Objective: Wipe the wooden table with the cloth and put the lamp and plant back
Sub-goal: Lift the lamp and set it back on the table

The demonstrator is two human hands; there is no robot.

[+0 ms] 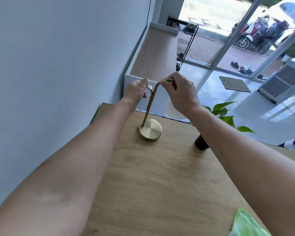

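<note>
A brass lamp [150,129] stands on the wooden table [152,184] near its far left corner, its round base flat on the wood. My left hand [136,90] grips the short side arm of the lamp's stem. My right hand [182,92] holds the curved top of the stem, and the white shade [173,110] hangs below it, partly hidden. The plant [223,114] in a dark pot [201,143] stands on the table to the right, partly behind my right forearm. A green cloth [245,223] lies at the table's near right edge.
A white wall runs along the table's left side. Behind the table stands a white cabinet [153,55] with a wooden top. Beyond are a shoe rack [186,41], a doormat [234,83], a white appliance [283,82] on the floor and glass doors.
</note>
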